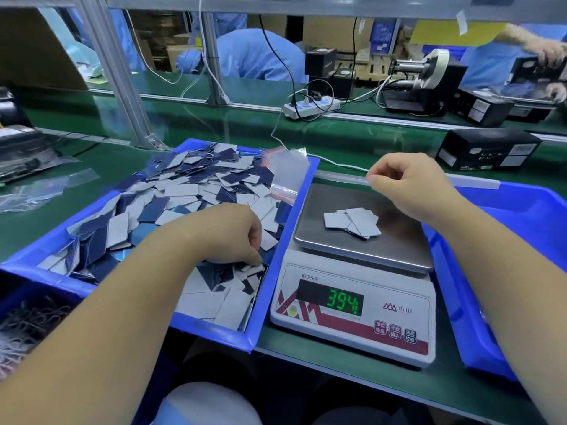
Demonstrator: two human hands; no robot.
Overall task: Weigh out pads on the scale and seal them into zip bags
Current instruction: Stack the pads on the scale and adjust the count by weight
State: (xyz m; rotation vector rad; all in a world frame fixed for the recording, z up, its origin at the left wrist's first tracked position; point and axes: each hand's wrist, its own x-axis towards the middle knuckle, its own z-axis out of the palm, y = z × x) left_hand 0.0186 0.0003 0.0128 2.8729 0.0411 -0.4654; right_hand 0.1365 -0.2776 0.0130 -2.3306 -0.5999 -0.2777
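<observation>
A blue bin (pixel 273 289) at the left holds a heap of grey and dark blue pads (pixel 196 191). My left hand (pixel 230 231) reaches down into the heap, its fingers curled on pads near the bin's right wall. To its right stands a white scale (pixel 352 329) whose display reads 394. A few grey pads (pixel 352 223) lie on its steel pan (pixel 399 250). Above the pan's far edge hovers my right hand (pixel 405 182), fingers loosely closed with nothing visible in them. Clear zip bags (pixel 285 170) with red strips lie at the bin's far right corner.
Another blue bin (pixel 472 332) stands right of the scale. A black box (pixel 487 150), a power strip (pixel 310 105) with cables and a tape dispenser (pixel 429 75) sit beyond. Empty plastic bags (pixel 40 191) lie at far left. People in blue coats work behind the conveyor.
</observation>
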